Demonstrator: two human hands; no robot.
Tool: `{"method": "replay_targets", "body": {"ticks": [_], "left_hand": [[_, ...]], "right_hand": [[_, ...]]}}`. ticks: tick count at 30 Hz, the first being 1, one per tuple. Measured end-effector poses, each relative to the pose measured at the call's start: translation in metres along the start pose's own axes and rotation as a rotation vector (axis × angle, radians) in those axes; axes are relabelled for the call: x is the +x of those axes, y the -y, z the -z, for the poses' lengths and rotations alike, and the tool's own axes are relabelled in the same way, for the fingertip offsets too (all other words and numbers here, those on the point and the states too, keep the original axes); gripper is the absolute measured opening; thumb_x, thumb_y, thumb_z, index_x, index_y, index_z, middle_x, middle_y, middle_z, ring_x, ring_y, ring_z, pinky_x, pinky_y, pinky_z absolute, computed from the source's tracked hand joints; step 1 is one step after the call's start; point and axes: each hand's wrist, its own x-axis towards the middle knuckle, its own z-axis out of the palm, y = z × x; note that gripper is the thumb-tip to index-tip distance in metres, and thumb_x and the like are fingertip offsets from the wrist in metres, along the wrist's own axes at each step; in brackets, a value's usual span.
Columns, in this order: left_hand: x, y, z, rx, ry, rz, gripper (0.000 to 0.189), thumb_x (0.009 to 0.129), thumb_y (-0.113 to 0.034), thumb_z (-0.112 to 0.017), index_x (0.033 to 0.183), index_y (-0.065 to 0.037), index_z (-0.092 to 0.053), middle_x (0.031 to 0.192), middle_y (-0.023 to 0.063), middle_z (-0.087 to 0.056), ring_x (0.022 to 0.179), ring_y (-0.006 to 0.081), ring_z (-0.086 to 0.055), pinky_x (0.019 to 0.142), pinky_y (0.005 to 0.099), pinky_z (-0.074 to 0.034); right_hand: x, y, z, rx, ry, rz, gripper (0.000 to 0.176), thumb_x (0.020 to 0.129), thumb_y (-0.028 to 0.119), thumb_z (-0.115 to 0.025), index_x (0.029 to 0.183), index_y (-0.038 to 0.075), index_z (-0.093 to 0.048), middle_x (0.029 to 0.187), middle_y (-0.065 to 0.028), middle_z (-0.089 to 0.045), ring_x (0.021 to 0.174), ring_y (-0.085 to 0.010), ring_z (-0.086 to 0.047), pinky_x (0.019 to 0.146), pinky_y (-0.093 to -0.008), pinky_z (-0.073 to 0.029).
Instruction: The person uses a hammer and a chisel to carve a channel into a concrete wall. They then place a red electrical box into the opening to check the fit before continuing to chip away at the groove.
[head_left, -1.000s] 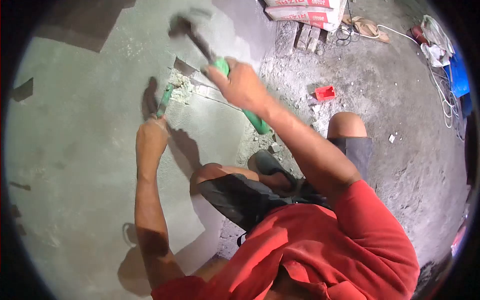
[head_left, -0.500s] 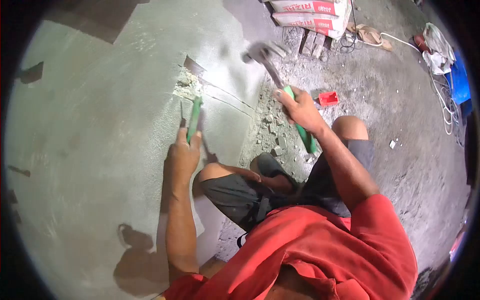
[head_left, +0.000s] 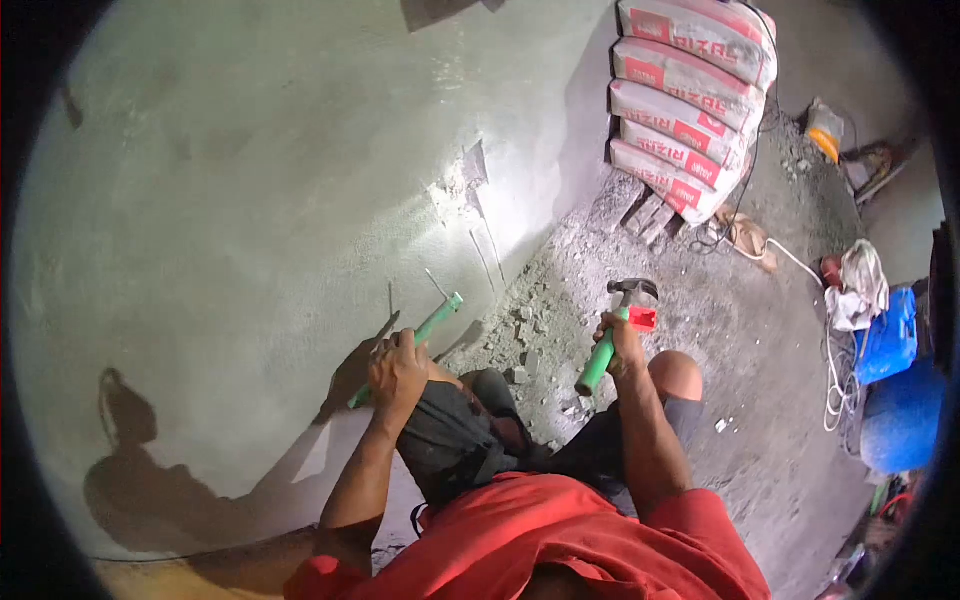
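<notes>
Right hand gripping hammer, left hand gripping green tool — red box, inside unclear

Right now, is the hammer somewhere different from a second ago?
Yes. The hammer has moved right and down in the view, away from the chipped patch and toward the red box.
</notes>
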Motion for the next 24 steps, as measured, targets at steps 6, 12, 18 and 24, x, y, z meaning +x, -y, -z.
{"method": "replay_targets", "body": {"ticks": [6,12,18,24], "left_hand": [[0.023,0.001,0.001,-0.372,-0.032,0.126,0.029,0.093,-0.024,-0.067,0.111,-0.002,-0.06,0.088,0.0162,-0.067,0.08,0.0336,-0.068,0.066,0.045,-0.053],[0.115,-0.034,0.028,-0.418,0.094,0.044,0.034,0.094,-0.029,-0.065,0.113,-0.002,-0.063,0.098,0.0229,-0.069,0.091,0.0385,-0.069,0.073,0.046,-0.054],[0.142,-0.057,0.025,-0.428,0.255,0.256,0.044,0.094,-0.036,-0.06,0.116,0.002,-0.06,0.108,0.0273,-0.067,0.099,0.0438,-0.066,0.085,0.0506,-0.05],[0.128,-0.078,-0.007,-0.706,0.33,0.365,0.047,0.096,-0.035,-0.055,0.115,0.008,-0.055,0.105,0.0339,-0.064,0.101,0.0481,-0.063,0.086,0.053,-0.048]], "right_hand": [[-0.024,-0.011,0.0,-0.026,0.085,-0.039,0.019,0.089,0.022,-0.064,0.099,0.009,-0.056,0.075,-0.003,-0.056,0.058,-0.0154,-0.056,0.048,-0.033,-0.047],[-0.045,-0.02,0.004,-0.05,0.131,-0.048,0.014,0.089,0.02,-0.065,0.092,0.012,-0.054,0.072,0.0,-0.054,0.056,-0.0146,-0.054,0.049,-0.0333,-0.048],[-0.053,-0.023,0.024,-0.029,0.172,-0.04,0.014,0.088,0.019,-0.066,0.092,0.01,-0.055,0.072,-0.0008,-0.054,0.055,-0.0143,-0.054,0.052,-0.0317,-0.048],[-0.092,0.004,0.011,-0.325,0.161,0.161,0.017,0.087,0.017,-0.068,0.092,0.003,-0.06,0.072,-0.0036,-0.058,0.053,-0.0138,-0.056,0.05,-0.0281,-0.045]]}}
